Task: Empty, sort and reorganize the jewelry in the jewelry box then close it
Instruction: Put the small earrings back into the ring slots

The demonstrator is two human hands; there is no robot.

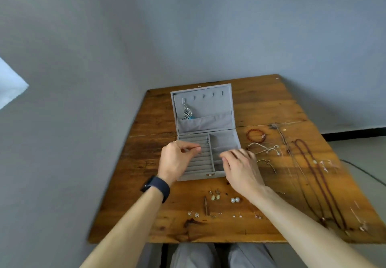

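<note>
We judge the emptying and sorting done and the refilling just begun. The grey jewelry box (pixel 205 134) stands open on the wooden table (pixel 154 221), lid upright at the back. A silver pendant with a turquoise piece (pixel 187 112) hangs from the hook at the lid's left end, its lower end tucked into the lid pocket. A small pair of earrings (pixel 207 141) sits in the upper ring rolls of the box's left half.

Our left hand (pixel 177 158) is over those ring rolls, thumb and forefinger pinched together at the tip. Whether a small piece sits between them is too small to tell. Our right hand (pixel 240 166) hovers over the box's right-hand compartments, fingers loosely bent, with nothing visible in it.

Most pieces are laid out on the table around the box:
- Right of the box are a red bead bracelet (pixel 255 135) and pale cord bracelets (pixel 264 149).
- Farther right of the box are long necklaces (pixel 313 176).
- In front of the box are drop earrings (pixel 215 195), pearl earrings (pixel 235 200) and a row of small studs (pixel 237 215).

The next move probably calls for a fine pinch to seat an earring post between two rolls beside the pair already there. After that comes a reach to the row in front of the box for the next pair, keeping pairs together.
</note>
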